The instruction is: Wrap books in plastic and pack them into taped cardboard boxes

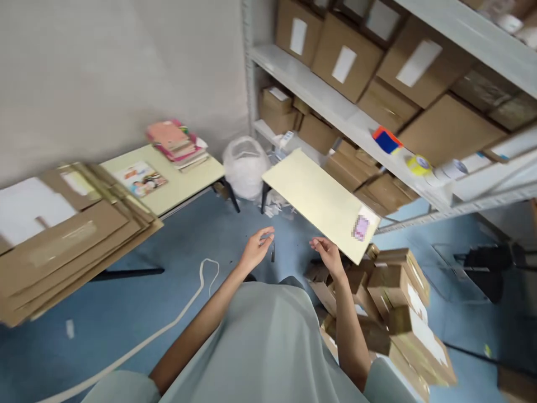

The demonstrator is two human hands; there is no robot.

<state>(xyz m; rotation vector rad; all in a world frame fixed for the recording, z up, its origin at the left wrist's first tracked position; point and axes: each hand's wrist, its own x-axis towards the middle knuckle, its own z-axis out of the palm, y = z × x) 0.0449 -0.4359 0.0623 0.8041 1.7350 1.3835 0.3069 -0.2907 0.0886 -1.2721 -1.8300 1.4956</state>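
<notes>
My left hand (255,249) is over the blue floor in front of my body, fingers stretched and thumb apart, with nothing in it. A small dark, narrow object (273,252) shows just beyond its fingertips, seemingly on the floor; its kind is too blurred to tell. My right hand (329,255) hovers beside the near edge of a small pale yellow table (314,193). Its fingers are loosely bent and no object shows in them. On that table lies a purple-pink item (361,227), blurred out, on a white sheet.
Flattened cardboard (84,246) covers the left table, with a magazine (141,178) and stacked books (176,143) behind. A white plastic bag (245,167) stands between the tables. Boxes fill the shelf rack (310,87); more cartons (394,302) pile at right. A pale cord (168,326) crosses the floor.
</notes>
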